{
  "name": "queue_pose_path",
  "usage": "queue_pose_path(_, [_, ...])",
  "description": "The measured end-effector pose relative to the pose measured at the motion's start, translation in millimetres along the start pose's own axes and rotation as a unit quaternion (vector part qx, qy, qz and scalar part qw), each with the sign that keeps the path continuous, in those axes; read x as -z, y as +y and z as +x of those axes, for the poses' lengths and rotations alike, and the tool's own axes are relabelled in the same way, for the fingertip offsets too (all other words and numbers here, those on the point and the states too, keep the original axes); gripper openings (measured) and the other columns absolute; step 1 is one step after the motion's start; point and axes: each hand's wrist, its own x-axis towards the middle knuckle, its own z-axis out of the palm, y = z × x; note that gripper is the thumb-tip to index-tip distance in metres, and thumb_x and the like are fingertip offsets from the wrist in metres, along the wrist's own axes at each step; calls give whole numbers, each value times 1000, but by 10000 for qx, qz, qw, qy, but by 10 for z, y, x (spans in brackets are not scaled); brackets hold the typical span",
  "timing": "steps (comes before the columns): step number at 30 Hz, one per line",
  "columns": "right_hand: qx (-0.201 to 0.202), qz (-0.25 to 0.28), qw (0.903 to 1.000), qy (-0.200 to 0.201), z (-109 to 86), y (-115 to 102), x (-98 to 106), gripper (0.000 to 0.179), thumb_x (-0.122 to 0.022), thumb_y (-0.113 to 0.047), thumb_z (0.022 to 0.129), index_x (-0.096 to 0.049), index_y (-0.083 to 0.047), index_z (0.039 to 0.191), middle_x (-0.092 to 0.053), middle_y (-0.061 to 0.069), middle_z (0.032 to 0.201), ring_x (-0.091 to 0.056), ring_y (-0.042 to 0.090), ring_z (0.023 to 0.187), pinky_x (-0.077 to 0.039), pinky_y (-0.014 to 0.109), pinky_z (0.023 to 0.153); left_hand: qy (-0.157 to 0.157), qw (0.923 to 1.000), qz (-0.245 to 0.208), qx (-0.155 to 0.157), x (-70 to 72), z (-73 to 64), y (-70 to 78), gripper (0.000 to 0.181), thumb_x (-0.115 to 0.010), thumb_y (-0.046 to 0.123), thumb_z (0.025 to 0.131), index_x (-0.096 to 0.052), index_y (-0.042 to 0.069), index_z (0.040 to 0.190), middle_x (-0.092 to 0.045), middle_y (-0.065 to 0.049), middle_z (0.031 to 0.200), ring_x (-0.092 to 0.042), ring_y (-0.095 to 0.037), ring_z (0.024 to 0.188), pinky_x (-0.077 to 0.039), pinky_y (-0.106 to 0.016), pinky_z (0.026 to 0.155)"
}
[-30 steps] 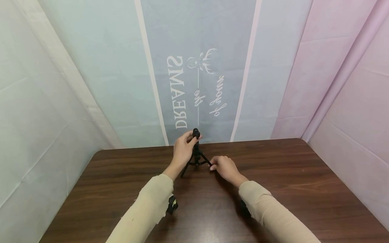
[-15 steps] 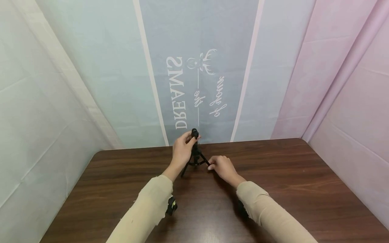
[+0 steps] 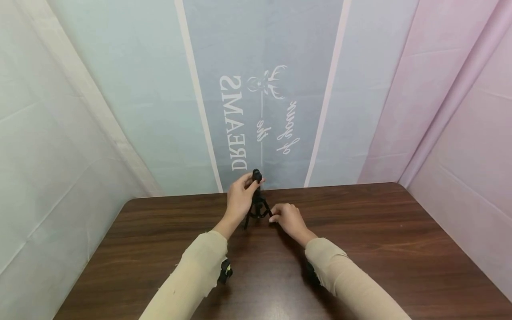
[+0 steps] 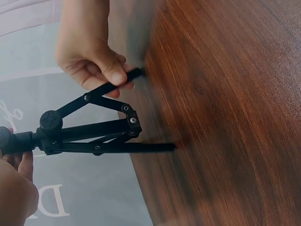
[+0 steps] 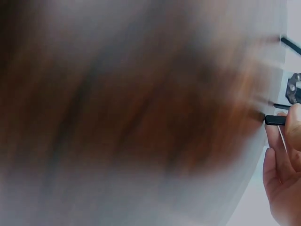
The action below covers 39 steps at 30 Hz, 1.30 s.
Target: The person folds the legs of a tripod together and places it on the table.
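A small black tripod [image 3: 258,201] stands upright near the far edge of the table, its legs partly spread. My left hand [image 3: 238,198] grips its upper part, fingers and thumb around it. My right hand [image 3: 291,218] pinches the lower end of one leg between thumb and fingers. From the left wrist, the centre column [image 4: 101,129] and hinged braces show clearly, with my right hand [image 4: 89,54] on the upper leg. In the right wrist view only leg tips appear at the right edge, beside my right hand [image 5: 284,188].
The brown wood-grain table [image 3: 272,275] spreads out toward me. Behind it hangs a pale cloth backdrop [image 3: 260,44] with mirrored lettering, and cloth walls flank both sides. A black wrist device [image 3: 225,271] sits under the left sleeve.
My right hand has moved slightly left, bringing its leg inward. The tripod's legs stand closer together than before. My left hand keeps its grip in nearly the same place.
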Motion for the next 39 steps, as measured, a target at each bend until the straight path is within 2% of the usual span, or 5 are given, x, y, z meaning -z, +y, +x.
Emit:
queue_pose_path(18, [185,-47,9982,-564,32,-40,38,10,-77,-15,86,-72,-8,92,-70,0,85,-64,12,72,-54,32,65,-250,9988,301,-297,144,20,46,29,-66,23,98,-67,18,126,-73,-1,111,-68,-20,98,-54,-37,78])
queue_pose_path(25, [83,126,9992,-383,-78,-69,64,22,-73,-21,92,-71,-9,110,-70,2,100,-66,16,89,-56,37,77,671,9965,-491,-106,186,-29,15,30,-70,21,94,-67,6,120,-71,-8,112,-66,-18,105,-54,-32,88])
queue_pose_path(29, [288,445,9982,281,-216,-97,115,35,-74,-24,91,-66,-11,122,-68,4,114,-64,21,102,-54,41,82,1351,9815,-1284,432,270,-118,53,39,-72,24,93,-64,0,123,-69,-11,114,-65,-21,108,-52,-26,92])
queue_pose_path(33, [727,631,9918,845,-362,-132,193,53,-80,-25,86,-60,-10,133,-63,9,125,-60,27,115,-52,48,87,1858,9490,-2383,897,376,-222,134,46,-74,26,91,-62,0,127,-68,-13,115,-66,-25,109,-56,-29,87])
queue_pose_path(39, [1036,857,9872,855,-491,-174,251,81,-89,-25,76,-47,-12,144,-57,11,130,-54,35,122,-45,59,97,2223,9228,-2987,995,480,-341,224,48,-76,31,90,-63,4,127,-70,-7,111,-65,-25,112,-56,-29,88])
